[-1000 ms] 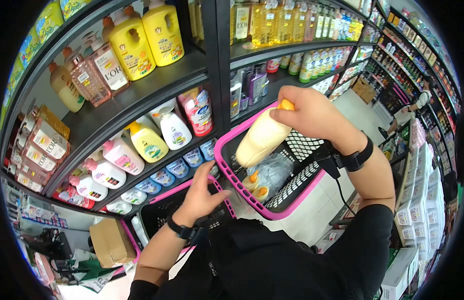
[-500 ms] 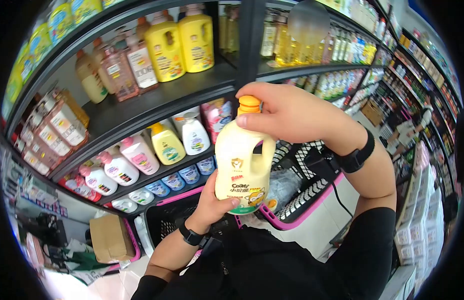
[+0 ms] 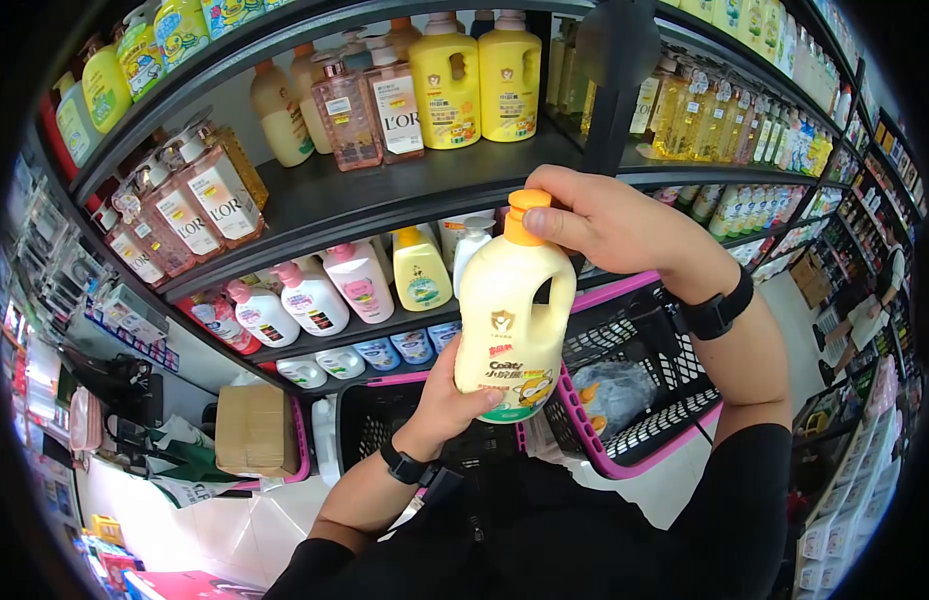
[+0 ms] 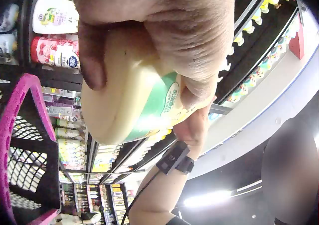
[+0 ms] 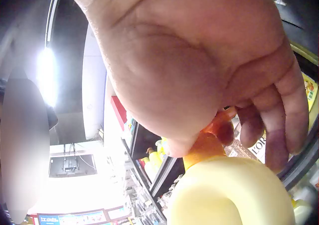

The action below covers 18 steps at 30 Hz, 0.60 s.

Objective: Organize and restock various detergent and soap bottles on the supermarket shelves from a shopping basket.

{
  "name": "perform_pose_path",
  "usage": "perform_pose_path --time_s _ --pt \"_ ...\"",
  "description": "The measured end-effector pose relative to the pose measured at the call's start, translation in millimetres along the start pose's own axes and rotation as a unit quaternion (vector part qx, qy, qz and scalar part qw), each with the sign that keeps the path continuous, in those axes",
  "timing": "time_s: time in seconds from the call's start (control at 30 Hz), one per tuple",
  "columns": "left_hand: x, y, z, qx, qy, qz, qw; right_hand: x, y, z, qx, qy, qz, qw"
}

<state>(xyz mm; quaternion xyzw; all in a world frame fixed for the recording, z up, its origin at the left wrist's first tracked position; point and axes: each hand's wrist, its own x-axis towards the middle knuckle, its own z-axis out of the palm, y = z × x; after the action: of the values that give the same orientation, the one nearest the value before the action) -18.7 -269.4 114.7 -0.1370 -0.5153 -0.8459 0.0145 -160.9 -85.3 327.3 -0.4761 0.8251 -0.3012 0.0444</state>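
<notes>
A pale yellow bottle point(image 3: 510, 320) with a loop handle, an orange top point(image 3: 525, 217) and a printed front stands nearly upright before the shelves. My right hand point(image 3: 610, 220) grips that orange top between thumb and fingers. Low on the bottle, my left hand point(image 3: 450, 405) holds the base, its thumb across the front and the other fingers behind. The left wrist view shows the green band point(image 4: 154, 105) near the bottom, with fingers wrapped about it. In the right wrist view, the orange neck point(image 5: 204, 147) lies under my thumb.
Two yellow handled bottles point(image 3: 510, 85) stand on the black shelf point(image 3: 335, 190), beside pink pump bottles point(image 3: 350, 120). Below are a pink-rimmed basket point(image 3: 625, 470) holding a clear plastic bag point(image 3: 620, 390) and orange-topped items, another black basket point(image 3: 360, 400), and a cardboard box point(image 3: 255, 430).
The bottle came up out of the right basket in my right hand and turned upright, label toward me. My left hand took hold of its base. The view has swung left.
</notes>
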Motion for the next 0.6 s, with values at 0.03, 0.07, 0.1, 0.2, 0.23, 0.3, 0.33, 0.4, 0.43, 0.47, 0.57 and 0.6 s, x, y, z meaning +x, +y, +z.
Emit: perform_pose_path --time_s 0.03,0.07,0.1,0.2,0.23,0.3,0.33,0.4,0.43,0.47,0.57,0.6 --pt "-1.2 -1.1 -3.2 0.002 0.004 -0.001 1.000 1.9 -1.4 1.6 -0.003 0.001 -0.002 1.000" --pt "-1.9 -1.0 -5.6 0.004 0.008 -0.002 1.000 3.6 -2.2 3.4 -0.001 0.008 -0.005 1.000" --pt "-2.8 0.2 -6.8 -0.002 0.009 -0.004 1.000 5.0 -2.4 5.5 0.000 0.014 -0.008 1.000" --pt "-3.3 2.2 -7.5 -0.010 0.015 0.004 1.000 6.6 -1.2 17.1 0.063 0.055 -0.006 0.996" --pt "-3.9 3.1 -9.1 -0.004 0.019 0.015 1.000 8.4 -1.9 22.3 0.093 0.071 -0.010 0.993" --pt "-4.8 13.4 -13.8 0.019 0.029 0.040 0.999 9.7 1.8 32.5 0.282 0.055 0.028 0.957" --pt "-4.8 21.6 -14.8 0.032 0.034 0.052 0.998 11.4 11.0 47.5 0.338 0.052 -0.038 0.939" --pt "-3.9 36.0 -18.6 0.046 0.056 0.074 0.995 12.2 19.9 75.6 0.373 0.044 -0.129 0.918" --pt "-2.5 44.5 -23.7 0.055 0.059 0.078 0.994 12.5 17.9 86.8 0.357 0.044 -0.154 0.920" --pt "0.5 54.5 -30.4 0.064 0.062 0.081 0.993 15.6 11.5 98.4 0.372 0.050 -0.150 0.914" --pt "10.8 83.2 -49.3 0.140 0.086 0.100 0.981 42.0 14.1 140.4 0.514 0.086 -0.097 0.848" --pt "16.9 95.7 -53.6 0.192 0.084 0.110 0.972 55.8 8.4 146.0 0.554 0.126 -0.080 0.819"
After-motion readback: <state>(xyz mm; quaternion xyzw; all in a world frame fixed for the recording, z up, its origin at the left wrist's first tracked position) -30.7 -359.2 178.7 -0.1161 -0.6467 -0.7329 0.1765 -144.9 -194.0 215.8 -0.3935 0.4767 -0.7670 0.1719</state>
